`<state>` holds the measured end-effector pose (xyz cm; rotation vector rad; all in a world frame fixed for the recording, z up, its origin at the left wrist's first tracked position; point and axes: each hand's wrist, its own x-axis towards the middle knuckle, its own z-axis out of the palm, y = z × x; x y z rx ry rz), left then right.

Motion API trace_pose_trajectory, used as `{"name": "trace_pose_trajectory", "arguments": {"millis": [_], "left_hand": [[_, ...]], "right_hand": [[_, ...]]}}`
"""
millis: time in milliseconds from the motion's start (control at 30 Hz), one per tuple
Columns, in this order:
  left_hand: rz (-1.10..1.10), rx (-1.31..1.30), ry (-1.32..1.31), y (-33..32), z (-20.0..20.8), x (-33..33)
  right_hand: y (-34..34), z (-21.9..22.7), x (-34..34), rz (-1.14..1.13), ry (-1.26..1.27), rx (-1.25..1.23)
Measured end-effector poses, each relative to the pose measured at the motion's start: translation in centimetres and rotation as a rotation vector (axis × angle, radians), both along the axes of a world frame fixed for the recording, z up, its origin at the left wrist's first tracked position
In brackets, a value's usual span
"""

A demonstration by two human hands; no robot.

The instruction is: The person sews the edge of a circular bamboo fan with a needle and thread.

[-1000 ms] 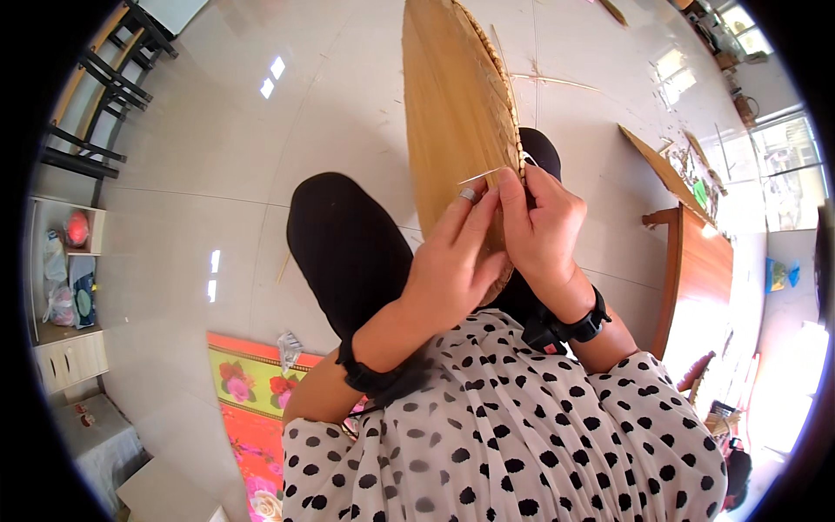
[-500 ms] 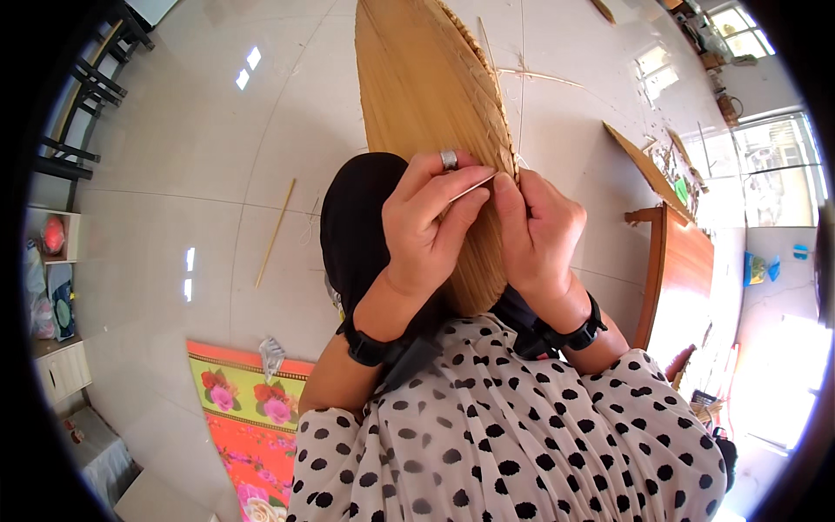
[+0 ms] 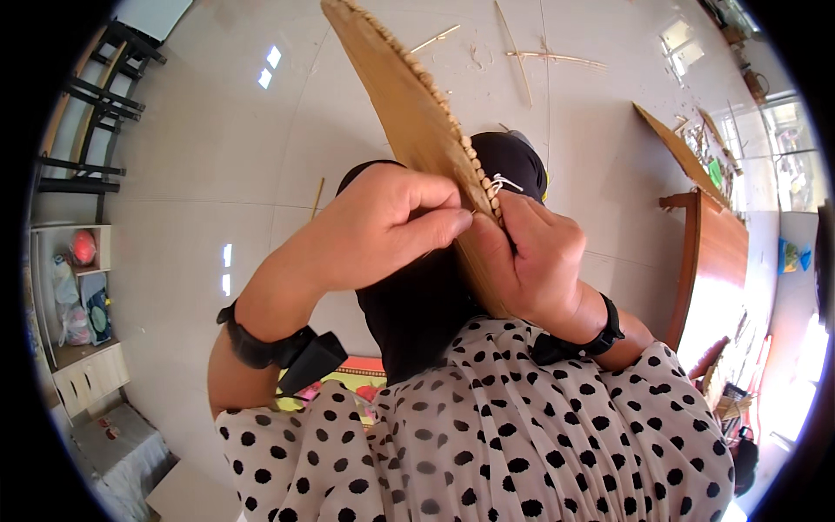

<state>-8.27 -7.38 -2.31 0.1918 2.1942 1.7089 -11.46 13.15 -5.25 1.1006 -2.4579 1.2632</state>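
Observation:
A long, tan, pleated dried-leaf panel (image 3: pixel 426 122) with a knobbly bound edge (image 3: pixel 448 113) slants up from my lap, edge-on. My right hand (image 3: pixel 541 257) grips it near its lower part, thumb on the flat face and fingers over the bound edge. White thread (image 3: pixel 503 183) loops out at that edge, just above the right fingers. My left hand (image 3: pixel 396 226) is pinched closed beside the right thumb, back of the hand up. Between the left fingertips and the right thumb a tiny thin tip shows; whatever the left pinch holds is otherwise hidden.
Loose thin sticks (image 3: pixel 557 57) lie on the tiled floor ahead. A wooden table (image 3: pixel 726 261) stands at right with another leaf panel (image 3: pixel 674 152) on it. At left are black-legged stools (image 3: pixel 104 113) and a shelf (image 3: pixel 74 335). A flowered mat (image 3: pixel 361 370) shows beside my left arm.
My left hand has turned over, its elbow swinging out left; the needle seen in its pinch is now hidden. The panel has tilted more edge-on, its top leaning left. The right hand keeps its grip.

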Motion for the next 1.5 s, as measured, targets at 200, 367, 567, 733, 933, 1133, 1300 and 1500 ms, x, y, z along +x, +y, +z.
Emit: {"name": "trace_pose_trajectory", "arguments": {"millis": [200, 367, 567, 733, 933, 1133, 1300, 1500], "left_hand": [[0.004, -0.142, 0.249, 0.8, 0.5, 1.4], [-0.069, -0.393, 0.456, 0.3, -0.2, 2.7], [-0.126, -0.525, 0.572, -0.1, 0.2, 2.7], [-0.186, -0.666, 0.693, -0.9, 0.6, 2.7], [-0.041, -0.379, 0.421, -1.8, 1.4, 1.9], [-0.09, -0.497, 0.591, 0.6, 0.9, 1.1], [-0.065, -0.462, 0.638, 1.6, -0.3, 1.3], [-0.221, -0.601, 0.66, 0.0, 0.9, 2.1]], "right_hand": [[-0.1, -0.1, 0.1, 0.065, 0.092, 0.018], [-0.1, -0.4, 0.3, 0.134, 0.087, 0.017], [-0.1, -0.7, 0.2, 0.136, 0.124, -0.03], [0.1, -0.9, 0.1, 0.138, 0.104, -0.015], [0.7, -0.1, -0.2, 0.073, 0.077, 0.033], [0.4, -0.1, 0.0, 0.087, 0.091, 0.034], [0.4, -0.4, 0.0, 0.066, 0.129, 0.022], [0.4, -0.2, 0.4, 0.105, 0.044, 0.078]]}}
